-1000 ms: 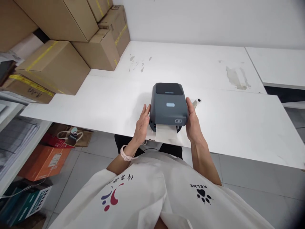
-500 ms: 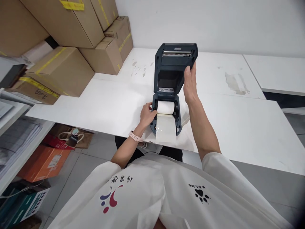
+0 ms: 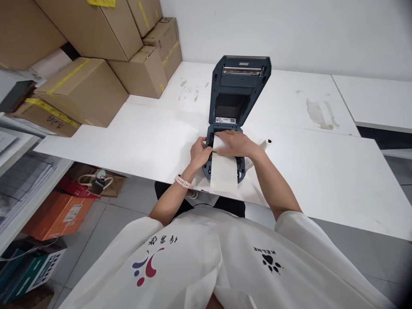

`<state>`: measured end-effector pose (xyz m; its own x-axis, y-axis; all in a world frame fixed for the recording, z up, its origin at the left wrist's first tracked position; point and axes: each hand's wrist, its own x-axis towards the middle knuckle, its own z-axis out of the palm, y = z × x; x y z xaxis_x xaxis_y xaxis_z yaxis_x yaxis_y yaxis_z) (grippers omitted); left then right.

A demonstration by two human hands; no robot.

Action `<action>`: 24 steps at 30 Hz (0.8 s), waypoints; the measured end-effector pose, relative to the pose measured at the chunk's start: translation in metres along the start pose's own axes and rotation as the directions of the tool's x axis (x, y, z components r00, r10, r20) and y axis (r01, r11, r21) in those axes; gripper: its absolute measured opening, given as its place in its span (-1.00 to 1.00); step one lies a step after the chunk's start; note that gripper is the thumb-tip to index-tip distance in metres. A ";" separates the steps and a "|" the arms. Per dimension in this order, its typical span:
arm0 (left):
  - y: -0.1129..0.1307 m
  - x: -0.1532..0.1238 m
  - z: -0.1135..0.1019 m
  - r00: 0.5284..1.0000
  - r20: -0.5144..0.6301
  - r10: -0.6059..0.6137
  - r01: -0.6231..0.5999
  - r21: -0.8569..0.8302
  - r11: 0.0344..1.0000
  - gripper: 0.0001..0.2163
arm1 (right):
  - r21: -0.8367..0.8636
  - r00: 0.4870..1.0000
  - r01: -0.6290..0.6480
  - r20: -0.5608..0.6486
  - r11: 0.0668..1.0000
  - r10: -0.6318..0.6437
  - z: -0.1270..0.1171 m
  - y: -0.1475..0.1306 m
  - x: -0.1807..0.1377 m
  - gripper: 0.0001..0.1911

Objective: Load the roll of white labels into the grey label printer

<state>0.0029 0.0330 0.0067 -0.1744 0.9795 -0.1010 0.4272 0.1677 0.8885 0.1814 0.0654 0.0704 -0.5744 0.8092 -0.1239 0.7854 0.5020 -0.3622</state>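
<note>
Left hand (image 3: 198, 154) on printer (image 3: 240, 83); right hand (image 3: 237, 144) over roll (image 3: 219, 143), grip unclear.

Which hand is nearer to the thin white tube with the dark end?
Right. The right hand is over the open label printer, its wrist close to the tube; the left hand is farther off, at the printer's left edge.

Count one left hand (image 3: 200, 153) and one right hand (image 3: 236, 143), both at one printer (image 3: 222, 88) near the front edge of the table (image 3: 161, 141). Inside, count one paper roll (image 3: 219, 143) plus one paper strip (image 3: 224, 171) reaching toward that edge. Add one white tube (image 3: 264, 144), well in from the right edge. Toward the left edge and far left corner, count seven cartons (image 3: 83, 90), some partly out of view. Below the front left corner, count one orange box (image 3: 59, 214) and one teal box (image 3: 35, 270). Add one wristband (image 3: 183, 181).
</note>
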 end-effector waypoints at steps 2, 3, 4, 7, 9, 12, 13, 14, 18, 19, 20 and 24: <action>0.000 0.000 0.001 1.000 -0.004 -0.007 0.007 -0.023 1.000 -0.63 | -0.085 0.990 -0.051 0.127 0.995 0.062 -0.001 0.000 0.016 -0.22; -0.001 0.000 0.001 1.000 -0.006 -0.010 0.010 -0.031 0.999 -0.63 | -0.101 0.985 -0.067 0.154 0.993 0.082 -0.002 0.001 0.021 -0.18; -0.002 0.000 0.002 1.000 -0.008 -0.013 0.013 -0.037 0.999 -0.63 | -0.096 0.981 -0.070 0.172 0.993 0.086 -0.005 0.002 0.025 -0.16; -0.004 0.001 0.002 1.000 -0.007 -0.012 0.012 -0.043 0.999 -0.62 | 0.087 0.981 0.029 0.187 0.996 -0.044 -0.018 0.009 0.018 -0.09; -0.005 0.001 0.002 1.000 -0.002 -0.004 0.004 -0.046 0.999 -0.62 | 0.278 0.979 0.132 0.115 0.951 -0.169 -0.032 0.019 0.000 -0.05; -0.006 0.002 0.002 1.000 0.004 0.007 -0.007 -0.057 0.998 -0.62 | 0.423 0.978 0.210 -0.109 0.882 -0.180 -0.058 0.040 -0.035 0.02; -0.007 0.002 0.002 1.000 0.005 0.006 -0.006 -0.066 0.998 -0.61 | 0.441 0.975 0.198 -0.183 0.875 -0.128 -0.065 0.048 -0.046 0.05; -0.008 0.003 0.002 1.000 0.004 0.005 -0.005 -0.076 0.997 -0.61 | 0.455 0.967 0.171 -0.246 0.874 -0.062 -0.072 0.057 -0.056 0.08; -0.011 0.004 0.004 1.000 -0.006 0.002 -0.003 -0.107 0.994 -0.61 | 0.466 0.908 0.014 -0.376 0.885 0.183 -0.083 0.100 -0.071 0.12; -0.011 0.004 0.005 1.000 -0.008 0.000 -0.001 -0.111 0.994 -0.61 | 0.464 0.897 -0.016 -0.385 0.886 0.218 -0.081 0.113 -0.067 0.11; -0.012 0.004 0.005 1.000 -0.010 -0.002 0.000 -0.115 0.993 -0.61 | 0.465 0.890 -0.044 -0.385 0.884 0.246 -0.077 0.126 -0.061 0.11; -0.013 0.004 0.006 1.000 -0.012 0.003 -0.004 -0.138 0.990 -0.60 | 0.513 0.881 -0.099 -0.353 0.853 0.315 -0.047 0.169 -0.023 0.14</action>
<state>0.0017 0.0356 -0.0083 -0.1840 0.9785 -0.0933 0.3015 0.1465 0.9421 0.3387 0.1458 0.0558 -0.1775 0.9788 0.1026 0.6082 0.1911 -0.7704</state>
